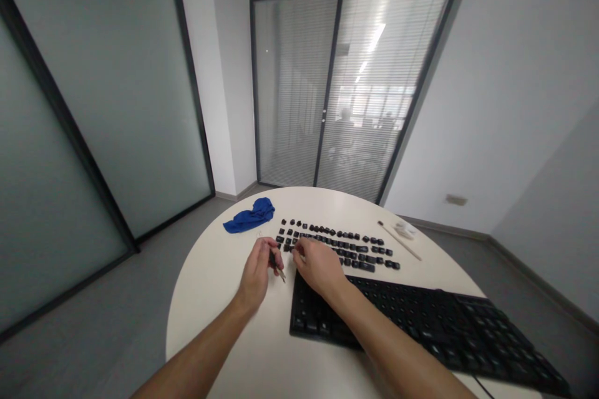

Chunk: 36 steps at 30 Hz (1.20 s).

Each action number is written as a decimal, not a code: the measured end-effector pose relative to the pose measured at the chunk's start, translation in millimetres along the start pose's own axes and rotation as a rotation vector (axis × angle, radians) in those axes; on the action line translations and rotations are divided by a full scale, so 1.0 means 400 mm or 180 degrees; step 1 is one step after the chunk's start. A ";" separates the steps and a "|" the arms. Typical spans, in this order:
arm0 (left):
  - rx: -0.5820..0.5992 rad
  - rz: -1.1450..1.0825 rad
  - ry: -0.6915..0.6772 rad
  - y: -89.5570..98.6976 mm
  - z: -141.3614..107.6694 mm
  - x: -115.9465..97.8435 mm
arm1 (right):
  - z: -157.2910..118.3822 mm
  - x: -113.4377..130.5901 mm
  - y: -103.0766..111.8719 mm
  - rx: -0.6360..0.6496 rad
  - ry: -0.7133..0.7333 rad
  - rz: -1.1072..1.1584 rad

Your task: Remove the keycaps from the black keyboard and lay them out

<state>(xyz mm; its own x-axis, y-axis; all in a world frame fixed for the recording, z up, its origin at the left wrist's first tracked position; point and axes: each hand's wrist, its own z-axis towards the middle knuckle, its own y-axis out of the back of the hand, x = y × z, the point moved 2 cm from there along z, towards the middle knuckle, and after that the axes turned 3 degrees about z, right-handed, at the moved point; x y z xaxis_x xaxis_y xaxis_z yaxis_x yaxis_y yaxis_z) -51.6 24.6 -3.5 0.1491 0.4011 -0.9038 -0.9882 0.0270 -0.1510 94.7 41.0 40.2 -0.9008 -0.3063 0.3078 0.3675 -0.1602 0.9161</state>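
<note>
My left hand (259,265) is closed around a small slim tool (281,274) with a pointed metal tip, left of the keyboard's top corner. My right hand (317,264) reaches over the left end of the black keyboard (421,318), its fingers bent at the near left part of the loose black keycaps (362,249). Whatever its fingertips hold, if anything, is hidden. The keycaps lie in several rows beyond the keyboard. Part of the keyboard is covered by my right forearm.
A crumpled blue cloth (250,216) lies at the table's far left. At the right are a thin brush (400,241) and a clear plastic bag (405,230). The white round table (201,299) stands near glass partitions. A cable runs from the keyboard's near side.
</note>
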 end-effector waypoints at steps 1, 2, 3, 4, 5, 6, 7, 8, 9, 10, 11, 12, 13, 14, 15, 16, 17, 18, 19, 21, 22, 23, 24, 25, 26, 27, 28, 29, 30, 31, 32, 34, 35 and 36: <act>0.0183 0.0002 0.0030 -0.010 -0.007 -0.002 | -0.013 -0.018 0.021 -0.0022 0.0109 0.0052; 0.0345 0.0012 0.0049 -0.021 -0.015 -0.005 | -0.027 -0.037 0.042 0.0020 0.0280 0.0136; 0.0482 0.0056 0.0072 -0.031 -0.023 -0.008 | -0.042 -0.057 0.062 0.0114 0.0428 0.0236; 0.0609 0.0109 0.0089 -0.041 -0.031 -0.012 | -0.059 -0.079 0.082 0.0211 0.0524 0.0342; 0.0691 0.0163 0.0105 -0.051 -0.039 -0.015 | -0.076 -0.100 0.100 0.0325 0.0621 0.0470; 0.0766 0.0236 0.0118 -0.060 -0.046 -0.019 | -0.094 -0.120 0.115 0.0439 0.0705 0.0579; 0.0865 0.0323 0.0142 -0.071 -0.052 -0.021 | -0.112 -0.139 0.127 0.0588 0.0791 0.0687; 0.0959 0.0393 0.0167 -0.081 -0.058 -0.024 | -0.131 -0.157 0.135 0.0764 0.0835 0.0823; 0.1034 0.0435 0.0189 -0.091 -0.063 -0.025 | -0.148 -0.174 0.139 0.0930 0.0856 0.0951; 0.1101 0.0464 0.0215 -0.100 -0.067 -0.025 | -0.163 -0.188 0.139 0.1097 0.0857 0.1041; 0.1146 0.0474 0.0239 -0.109 -0.071 -0.025 | -0.176 -0.201 0.136 0.1218 0.0846 0.1102; 0.1172 0.0481 0.0261 -0.116 -0.074 -0.024 | -0.187 -0.211 0.131 0.1294 0.0837 0.1139; 0.1194 0.0495 0.0284 -0.123 -0.076 -0.022 | -0.194 -0.219 0.125 0.1331 0.0834 0.1152; 0.1212 0.0518 0.0305 -0.128 -0.077 -0.020 | -0.199 -0.225 0.119 0.1327 0.0838 0.1154; 0.1226 0.0551 0.0322 -0.133 -0.079 -0.018 | -0.201 -0.229 0.114 0.1306 0.0850 0.1151; 0.1240 0.0591 0.0334 -0.136 -0.079 -0.016 | -0.202 -0.232 0.109 0.1281 0.0860 0.1145; 0.1257 0.0630 0.0345 -0.139 -0.080 -0.014 | -0.202 -0.234 0.106 0.1260 0.0866 0.1143; 0.1277 0.0660 0.0355 -0.142 -0.080 -0.012 | -0.202 -0.235 0.104 0.1246 0.0870 0.1148; 0.1302 0.0683 0.0359 -0.144 -0.080 -0.011 | -0.202 -0.237 0.103 0.1236 0.0870 0.1160; 0.1369 0.0718 0.0363 -0.148 -0.081 -0.008 | -0.202 -0.240 0.103 0.1223 0.0866 0.1195; 0.1393 0.0735 0.0356 -0.149 -0.082 -0.008 | -0.203 -0.241 0.103 0.1213 0.0865 0.1212; 0.1400 0.0758 0.0340 -0.150 -0.082 -0.007 | -0.204 -0.242 0.104 0.1209 0.0868 0.1225; 0.1382 0.0782 0.0313 -0.150 -0.083 -0.007 | -0.205 -0.242 0.105 0.1207 0.0869 0.1231; 0.1329 0.0807 0.0274 -0.149 -0.082 -0.006 | -0.207 -0.243 0.105 0.1203 0.0868 0.1232; 0.1240 0.0835 0.0217 -0.147 -0.081 -0.007 | -0.208 -0.243 0.106 0.1199 0.0862 0.1230; 0.1126 0.0870 0.0153 -0.144 -0.080 -0.007 | -0.209 -0.243 0.106 0.1190 0.0850 0.1229; 0.1009 0.0918 0.0098 -0.141 -0.078 -0.008 | -0.210 -0.242 0.106 0.1168 0.0834 0.1229; 0.0901 0.0981 0.0059 -0.138 -0.075 -0.010 | -0.211 -0.241 0.107 0.1130 0.0821 0.1229; 0.0820 0.1066 0.0037 -0.135 -0.072 -0.011 | -0.211 -0.239 0.107 0.1075 0.0808 0.1231; 0.0786 0.1169 0.0024 -0.133 -0.068 -0.013 | -0.209 -0.236 0.108 0.0998 0.0793 0.1237; 0.0800 0.1285 -0.0003 -0.131 -0.065 -0.015 | -0.208 -0.233 0.109 0.0892 0.0766 0.1251; 0.0939 0.1489 -0.0078 -0.131 -0.060 -0.020 | -0.202 -0.223 0.114 0.0624 0.0663 0.1348; 0.1034 0.1568 -0.0129 -0.132 -0.059 -0.021 | -0.199 -0.216 0.118 0.0501 0.0609 0.1444; 0.1128 0.1635 -0.0177 -0.133 -0.058 -0.022 | -0.196 -0.209 0.121 0.0396 0.0574 0.1571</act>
<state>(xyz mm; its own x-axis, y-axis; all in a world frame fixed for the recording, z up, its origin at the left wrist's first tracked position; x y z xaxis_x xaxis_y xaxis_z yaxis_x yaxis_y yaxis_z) 0.3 -1.7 3.3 -0.3407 0.4902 -0.8023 -0.8866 0.1165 0.4477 206.0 -14.7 38.6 -0.5701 -0.4750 0.6704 0.6969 0.1525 0.7007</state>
